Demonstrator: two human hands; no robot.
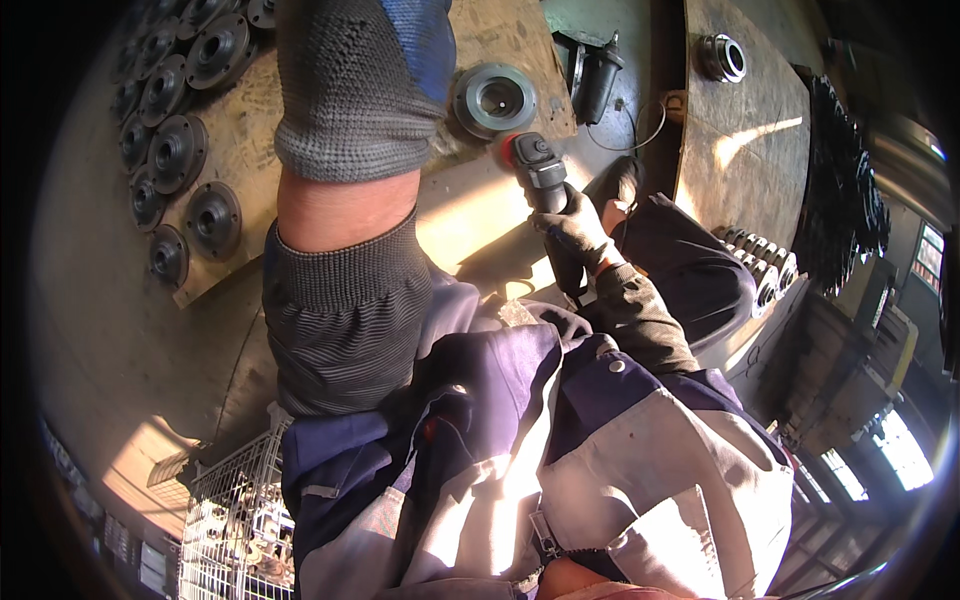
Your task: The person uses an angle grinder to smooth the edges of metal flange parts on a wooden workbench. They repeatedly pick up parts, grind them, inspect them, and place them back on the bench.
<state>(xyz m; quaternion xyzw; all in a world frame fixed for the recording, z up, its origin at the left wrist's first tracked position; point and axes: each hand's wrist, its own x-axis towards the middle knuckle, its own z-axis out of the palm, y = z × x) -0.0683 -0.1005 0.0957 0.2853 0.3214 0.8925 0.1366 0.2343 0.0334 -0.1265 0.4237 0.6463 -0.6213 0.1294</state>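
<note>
My left hand (360, 82), in a gray knit glove with a blue part, is raised close to the camera at the top. Its fingers run out of the picture, so what they do is hidden. In my right hand (574, 225), dark-gloved, is a black angle grinder (541, 172), gripped by its body. The grinder's head, with a blurred reddish disc, is just below a round metal flange (495, 101) with a central bore. That flange lies on a wooden board (517, 34); whether the disc touches it, I cannot tell.
Many dark metal flanges (214, 217) stand along the left. A second black power tool (600, 82) lies beyond the board. The right wooden table (750, 142) holds a metal ring (724, 58) and rows of metal rings (765, 281). At lower left is a wire basket (236, 517) of parts.
</note>
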